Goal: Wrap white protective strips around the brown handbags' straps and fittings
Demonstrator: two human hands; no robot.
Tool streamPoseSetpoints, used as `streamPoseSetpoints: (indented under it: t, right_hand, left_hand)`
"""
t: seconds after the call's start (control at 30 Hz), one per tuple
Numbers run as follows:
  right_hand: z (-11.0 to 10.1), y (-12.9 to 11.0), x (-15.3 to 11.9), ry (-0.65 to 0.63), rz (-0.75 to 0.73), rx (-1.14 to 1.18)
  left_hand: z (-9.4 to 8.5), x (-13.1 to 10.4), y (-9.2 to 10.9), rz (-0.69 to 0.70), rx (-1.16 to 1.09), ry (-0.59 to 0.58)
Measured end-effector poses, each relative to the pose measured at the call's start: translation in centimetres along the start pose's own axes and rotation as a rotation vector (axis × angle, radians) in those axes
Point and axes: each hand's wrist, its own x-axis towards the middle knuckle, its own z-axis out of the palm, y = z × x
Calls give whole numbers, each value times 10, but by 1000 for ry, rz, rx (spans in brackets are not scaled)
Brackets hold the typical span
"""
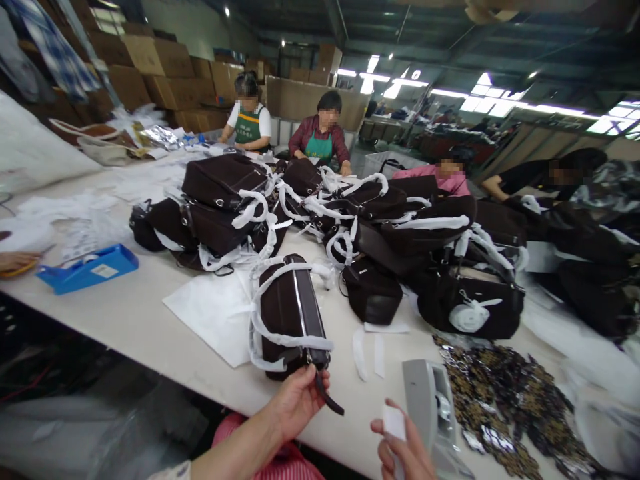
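A dark brown handbag (287, 310) lies in front of me, its handles (273, 290) wrapped in white paper. At the bag's near end my left hand (300, 400) pinches a short dark strap (330, 398), whose tip sticks out past the fingers. My right hand (407, 447), apart from the bag, has its fingers closed on a small white strip (395, 424), perhaps paper. Just right of that hand stands a grey tape dispenser (420, 393). Two loose white strips (379, 355) lie between the bag and the dispenser.
Wrapped dark bags (225, 227) are heaped across the table (130, 320). A blue tape dispenser (90, 269) sits at left, near another person's hand (17, 262). Many small brown-and-metal tags (505, 400) are piled at right. Several people work across the table.
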Motion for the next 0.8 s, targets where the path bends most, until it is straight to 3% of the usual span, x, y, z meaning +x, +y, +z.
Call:
streamPoseSetpoints:
  t: [0.13,0.2,0.37,0.53,0.7,0.8]
  right_hand:
    - [29,5,12,-245,637,159]
    - [45,11,13,-259,731,144]
    - [58,20,8,-191,475,20]
    - [60,23,9,-282,656,43]
    - [55,39,16,-310,387,-128]
    - [49,47,22,-278,321,-187]
  left_hand:
    - [1,0,0,19,47,-9]
    - [-1,2,-1,32,62,-23]
    - [-7,6,-3,56,86,-57]
    - [-6,4,-1,55,99,-70]
    - [-7,4,0,58,111,-68]
    - [-9,4,-1,58,112,-80]
